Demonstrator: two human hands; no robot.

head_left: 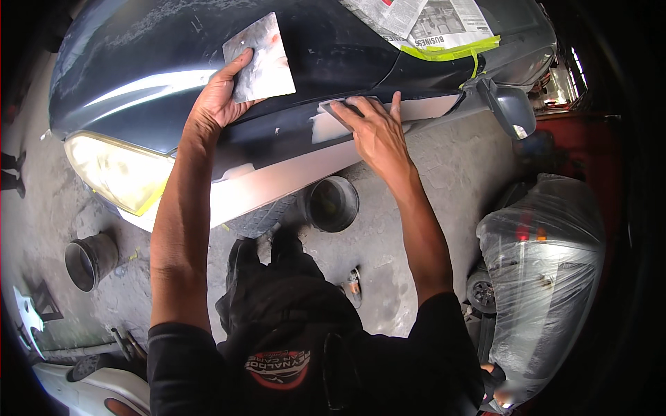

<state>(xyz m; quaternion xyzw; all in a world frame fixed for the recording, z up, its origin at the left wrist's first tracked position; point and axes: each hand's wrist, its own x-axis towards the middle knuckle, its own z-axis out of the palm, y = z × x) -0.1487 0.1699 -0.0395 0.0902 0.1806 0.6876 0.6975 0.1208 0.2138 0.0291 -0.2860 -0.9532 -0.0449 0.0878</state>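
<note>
My left hand (219,97) grips a flat, pale plate (267,66) smeared with grey and white paste, the thumb on top; it is held up over the dark car hood (166,41). My right hand (380,135) lies over the upper edge of the fender, its fingers pressing a thin grey spreader (338,113). Most of the spreader is hidden under those fingers. Beside it a pale patch of filler (325,129) marks the dark fender. Larger pinkish-beige areas (277,182) run along the panel below and to the right.
Newspaper (454,24) edged with yellow-green tape (451,52) covers the windshield area. The side mirror (512,111) juts out at right. A taped headlight (118,170) is at left. Buckets (331,203) (91,261) stand on the floor. A plastic-covered car (544,263) and another person (496,385) are at right.
</note>
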